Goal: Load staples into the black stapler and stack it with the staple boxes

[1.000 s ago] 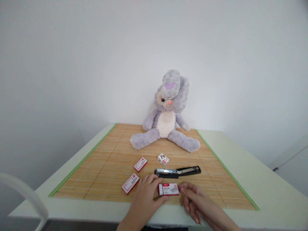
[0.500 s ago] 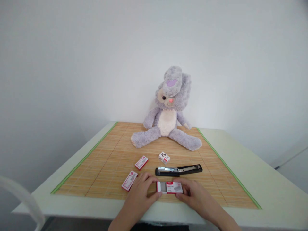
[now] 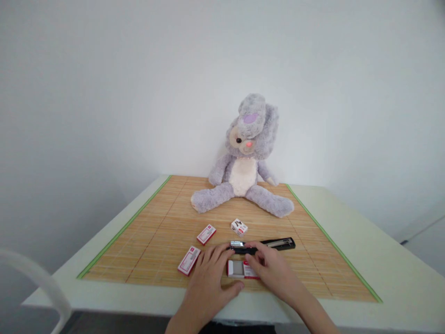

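A small red and white staple box (image 3: 237,269) lies on the bamboo mat (image 3: 156,241) near the front edge, its grey inner tray showing at the left end. My left hand (image 3: 207,280) holds the box's left end with curled fingers. My right hand (image 3: 271,273) covers the box's right end, fingers bent over it. Just behind the box lies a black stapler (image 3: 264,245), opened out flat, partly hidden by my right fingers.
Two more red and white staple boxes (image 3: 189,260) (image 3: 206,234) lie to the left, and a small white box (image 3: 239,227) sits behind the stapler. A grey plush rabbit (image 3: 245,162) sits at the back of the mat. A white chair back (image 3: 38,283) curves at lower left.
My right hand came in from the right onto the box's right end and now lies over it. The box's grey inner tray shows at the left. The view shifted slightly.
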Tool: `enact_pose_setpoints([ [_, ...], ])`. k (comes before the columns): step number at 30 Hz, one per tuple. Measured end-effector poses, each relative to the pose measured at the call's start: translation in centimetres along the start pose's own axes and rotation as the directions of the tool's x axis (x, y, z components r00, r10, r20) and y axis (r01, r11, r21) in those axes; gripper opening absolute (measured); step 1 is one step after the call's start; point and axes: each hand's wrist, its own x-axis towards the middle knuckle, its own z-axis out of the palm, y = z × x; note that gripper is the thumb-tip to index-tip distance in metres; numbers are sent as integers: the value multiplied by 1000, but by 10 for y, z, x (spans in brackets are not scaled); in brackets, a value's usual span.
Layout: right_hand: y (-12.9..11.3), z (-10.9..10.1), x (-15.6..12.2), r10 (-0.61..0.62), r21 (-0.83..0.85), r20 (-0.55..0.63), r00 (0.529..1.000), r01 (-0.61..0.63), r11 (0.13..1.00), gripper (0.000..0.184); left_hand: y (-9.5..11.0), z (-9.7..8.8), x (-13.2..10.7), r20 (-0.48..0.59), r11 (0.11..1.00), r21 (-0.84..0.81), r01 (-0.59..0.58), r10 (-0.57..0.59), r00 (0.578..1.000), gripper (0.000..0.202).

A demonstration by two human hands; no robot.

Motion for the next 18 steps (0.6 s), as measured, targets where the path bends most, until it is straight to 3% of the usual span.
enact_pose_setpoints([
  [8,-9,23,22,102,302,28,994,-106,947,42,2,-5,2,22,999,-31,13,-13,1000,67],
  [13,-5,20,27,89,27,-155,984,-86,996,31,2,-6,1,16,998,-53,17,-16,1000,68],
  [18,-10,15,19,91,-144,-161,983,-115,983,27,1,-4,1,5,998,-66,11,-11,1000,67],
])
